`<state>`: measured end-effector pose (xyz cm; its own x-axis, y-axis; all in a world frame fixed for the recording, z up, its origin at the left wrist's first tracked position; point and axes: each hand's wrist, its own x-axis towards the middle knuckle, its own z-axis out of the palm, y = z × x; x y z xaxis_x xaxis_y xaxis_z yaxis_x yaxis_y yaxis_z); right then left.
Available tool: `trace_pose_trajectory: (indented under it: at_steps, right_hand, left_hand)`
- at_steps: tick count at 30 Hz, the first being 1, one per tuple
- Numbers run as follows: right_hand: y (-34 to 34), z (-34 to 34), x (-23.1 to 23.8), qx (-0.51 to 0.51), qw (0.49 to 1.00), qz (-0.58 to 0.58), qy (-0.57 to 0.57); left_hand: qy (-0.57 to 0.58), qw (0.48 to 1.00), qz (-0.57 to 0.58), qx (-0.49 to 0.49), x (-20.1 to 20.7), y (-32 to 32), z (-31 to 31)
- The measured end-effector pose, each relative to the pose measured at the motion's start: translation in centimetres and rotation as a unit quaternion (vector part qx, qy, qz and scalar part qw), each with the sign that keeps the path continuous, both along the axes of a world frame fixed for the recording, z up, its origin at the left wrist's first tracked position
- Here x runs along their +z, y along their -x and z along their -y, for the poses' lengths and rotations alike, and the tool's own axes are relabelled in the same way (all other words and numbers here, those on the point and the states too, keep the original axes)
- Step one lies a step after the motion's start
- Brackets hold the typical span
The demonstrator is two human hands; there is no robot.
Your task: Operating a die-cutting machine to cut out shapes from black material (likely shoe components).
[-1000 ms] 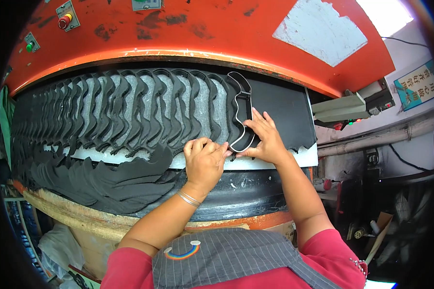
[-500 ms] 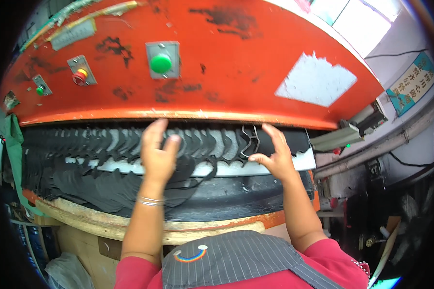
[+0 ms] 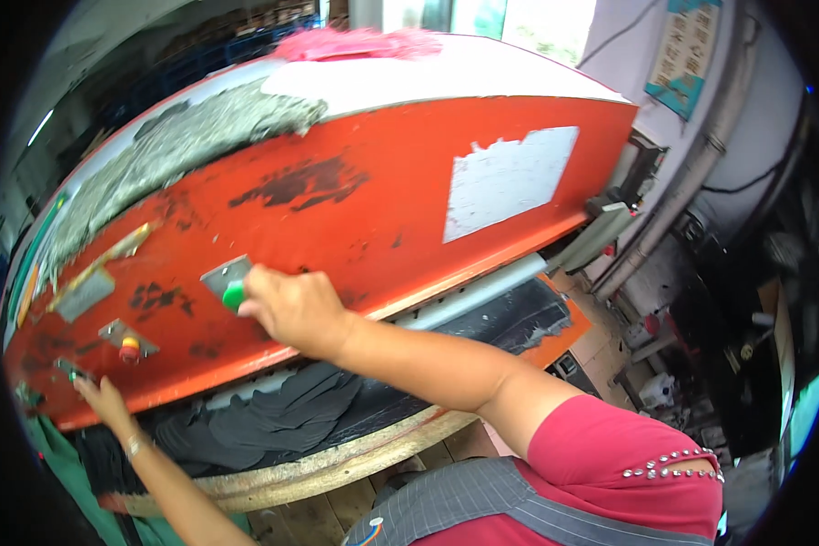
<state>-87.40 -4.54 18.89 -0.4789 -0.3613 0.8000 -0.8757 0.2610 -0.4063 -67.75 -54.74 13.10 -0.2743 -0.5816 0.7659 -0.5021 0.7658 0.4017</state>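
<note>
My right hand (image 3: 296, 308) is curled, fingers and thumb pressed against the large green push button (image 3: 234, 296) on the red machine panel (image 3: 400, 191). Farther left and lower, my left hand (image 3: 111, 405) reaches with outstretched fingers to the small green button (image 3: 73, 374). A red and yellow emergency stop knob (image 3: 129, 349) sits between the two hands, untouched. Below the panel, dark fabric (image 3: 287, 414) lies in loose folds on the black bed (image 3: 482, 329). My right forearm hides part of the bed, and the metal cutting die is out of sight.
A worn wooden rail (image 3: 337, 466) runs along the bed's front edge. Grey fluffy material (image 3: 182, 136) and a pink bundle (image 3: 359, 44) lie on top of the machine. Pipes (image 3: 673, 214) run along the wall on the right; green cloth (image 3: 73, 469) hangs at the left end.
Both hands have left the fabric and die area. The right is now at the large green button, the left at the small one. The view has turned, showing more of the machine's top.
</note>
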Motion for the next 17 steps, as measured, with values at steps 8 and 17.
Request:
trace_pose_trajectory:
  at_steps: [8, 17]
  right_hand:
    - [-3.3, -10.2, -7.2, 0.175, 0.932, 0.207, -0.24]
    - [-8.5, -21.9, -10.2, 0.105, 0.865, 0.247, -0.424]
  left_hand:
    - [-0.185, 0.938, 0.06, -0.288, -1.0, 1.3, -23.5]
    - [-0.152, 0.781, 0.357, -0.489, -4.2, 2.3, -50.7]
